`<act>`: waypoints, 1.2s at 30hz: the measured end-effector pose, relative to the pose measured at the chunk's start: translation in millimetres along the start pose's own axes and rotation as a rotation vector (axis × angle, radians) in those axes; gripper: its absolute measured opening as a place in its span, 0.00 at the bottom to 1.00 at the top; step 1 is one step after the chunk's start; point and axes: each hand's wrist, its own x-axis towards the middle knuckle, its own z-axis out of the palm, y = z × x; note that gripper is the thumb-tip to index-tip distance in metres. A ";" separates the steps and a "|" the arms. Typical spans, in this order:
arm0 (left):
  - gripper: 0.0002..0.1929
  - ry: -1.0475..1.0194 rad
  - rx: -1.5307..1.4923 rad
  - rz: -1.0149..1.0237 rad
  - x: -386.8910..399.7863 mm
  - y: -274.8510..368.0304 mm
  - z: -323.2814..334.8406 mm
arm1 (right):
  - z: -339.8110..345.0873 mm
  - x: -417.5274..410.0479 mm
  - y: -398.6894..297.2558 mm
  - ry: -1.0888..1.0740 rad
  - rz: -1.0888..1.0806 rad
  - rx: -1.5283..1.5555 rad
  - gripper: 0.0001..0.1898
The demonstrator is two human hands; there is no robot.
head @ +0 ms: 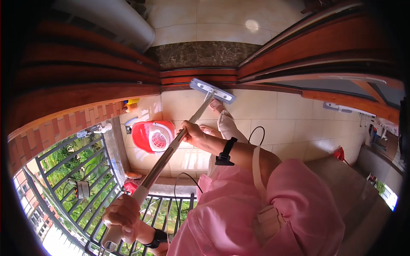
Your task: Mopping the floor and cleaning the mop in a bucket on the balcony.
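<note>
A flat mop with a grey pad head (212, 91) and a long metal and white handle (161, 159) runs diagonally before me. My left hand (122, 217) is wrapped around the white grip close to the handle's top end. Farther down the shaft, my right hand (191, 133) is closed around it near a white joint. The mop head lies in view by the wooden door sill (198, 76), just past my foot (216, 105); whether it touches the floor I cannot tell. Left of the shaft stands a red bucket (138, 137) with a white wringer basket (158, 142).
Black railings (86, 179) border the left side, near a brick wall (48, 140). Wooden door frames (307, 48) flank the sill. Bottles (130, 105) stand beyond the bucket. At right are another flat mop head (338, 107) and a red object (339, 154). Pale tiles (262, 102) cover the floor.
</note>
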 end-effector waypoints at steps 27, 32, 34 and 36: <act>0.15 0.158 0.073 -0.117 -140.6 1.9 23.9 | -51.6 30.5 101.7 -0.173 -0.097 0.122 0.09; 0.14 0.121 0.266 -0.031 -166.7 23.4 81.5 | -64.6 14.2 128.4 -0.136 0.236 -0.029 0.05; 0.14 0.157 0.238 0.019 -174.6 35.9 80.7 | -65.0 -7.6 133.0 -0.190 0.227 -0.071 0.04; 0.14 0.205 0.190 0.106 -179.7 50.9 81.9 | -62.9 -33.0 134.1 -0.139 0.189 -0.057 0.04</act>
